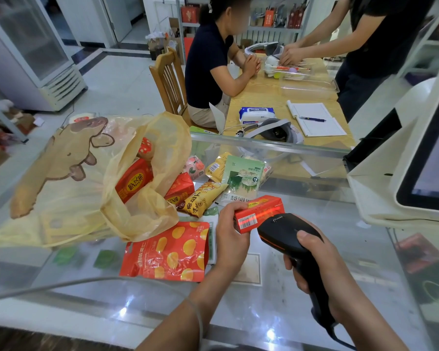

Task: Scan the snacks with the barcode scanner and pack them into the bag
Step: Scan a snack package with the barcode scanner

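The left hand (230,234) grips a red carton (261,211), fingers curled round its left end, above the middle of the glass counter (302,312). The right hand (322,274) is wrapped round the handle of the black barcode scanner (284,231), whose head sits just beside the carton, with a red light band lying across the carton. The yellow plastic bag (147,206) lies open at the left with a red box (133,182) inside; loose snack packets (200,197) lie between bag and carton, and a red pouch (167,252) lies nearer.

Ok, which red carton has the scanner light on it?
The red carton in the left hand, at the barcode scanner; the others sit in the bag and beside it.
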